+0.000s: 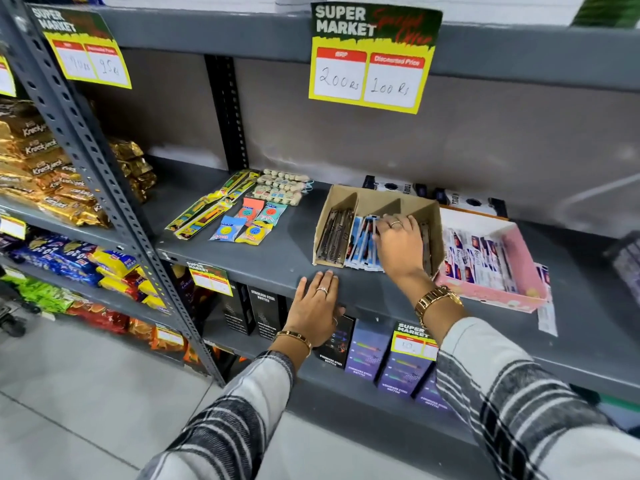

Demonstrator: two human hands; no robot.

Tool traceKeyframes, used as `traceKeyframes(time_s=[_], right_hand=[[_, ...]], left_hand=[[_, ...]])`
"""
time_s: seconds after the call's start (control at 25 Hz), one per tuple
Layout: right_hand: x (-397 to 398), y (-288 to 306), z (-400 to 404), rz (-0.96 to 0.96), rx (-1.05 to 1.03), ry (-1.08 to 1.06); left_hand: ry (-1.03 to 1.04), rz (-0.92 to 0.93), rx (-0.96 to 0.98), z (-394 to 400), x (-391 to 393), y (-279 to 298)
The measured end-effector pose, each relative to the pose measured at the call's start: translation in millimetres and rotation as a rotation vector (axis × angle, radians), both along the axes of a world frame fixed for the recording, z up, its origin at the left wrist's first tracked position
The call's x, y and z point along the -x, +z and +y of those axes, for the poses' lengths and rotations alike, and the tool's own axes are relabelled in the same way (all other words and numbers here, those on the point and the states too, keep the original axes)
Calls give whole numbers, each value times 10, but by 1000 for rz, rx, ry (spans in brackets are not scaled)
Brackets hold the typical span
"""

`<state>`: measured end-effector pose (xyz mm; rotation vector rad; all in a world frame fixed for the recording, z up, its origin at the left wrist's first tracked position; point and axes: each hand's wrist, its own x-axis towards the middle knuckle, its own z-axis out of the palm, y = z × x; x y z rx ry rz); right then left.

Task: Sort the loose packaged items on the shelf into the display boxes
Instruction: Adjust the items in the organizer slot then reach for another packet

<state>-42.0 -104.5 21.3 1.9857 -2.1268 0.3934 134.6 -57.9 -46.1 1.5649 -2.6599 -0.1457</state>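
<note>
A brown cardboard display box (381,199) with dividers stands on the grey shelf (270,258). Its left slot holds dark packets (334,235), its middle slot blue packets (362,244). My right hand (401,245) reaches into the box, fingers resting on the blue packets; whether it grips one cannot be told. My left hand (317,308) lies flat on the shelf's front edge, fingers apart, holding nothing. To the right sits a pink display box (519,268) with white-and-blue sachets (478,259). Loose yellow packets (211,209), small colourful packets (249,223) and beige strips (282,187) lie at left.
White-and-black boxes (460,199) stand behind the display boxes. One loose sachet (547,306) hangs over the shelf edge beside the pink box. A price sign (372,57) hangs from the shelf above. Boxed steel bottles (367,348) fill the lower shelf; biscuit packs (41,168) fill the left rack.
</note>
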Motion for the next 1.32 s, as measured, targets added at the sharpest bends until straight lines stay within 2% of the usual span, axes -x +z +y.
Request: traceKeyframes(time_s=[0.12,0.2,0.52,0.76,1.04,1.32], right_hand=[[225,-3,225,55,18,-56],[421,-19,377,28,22,-114],[1315,-13,1007,-30,54,-378],[1881,-144,1433,-181,8,-656],[1967,-288,1474,-261,-138,-644],[2035,-182,1395,-456,-125,-735]], left_hand=[[25,-25,-18,59,111,45],[7,-39,-22,115,220,65],[-167,-36,-17,402,914,121],[-276,-33,-3,576,1409,87],[-280,-38,-3,613,1654,71],[-272,-41,-3,612,1680,28]])
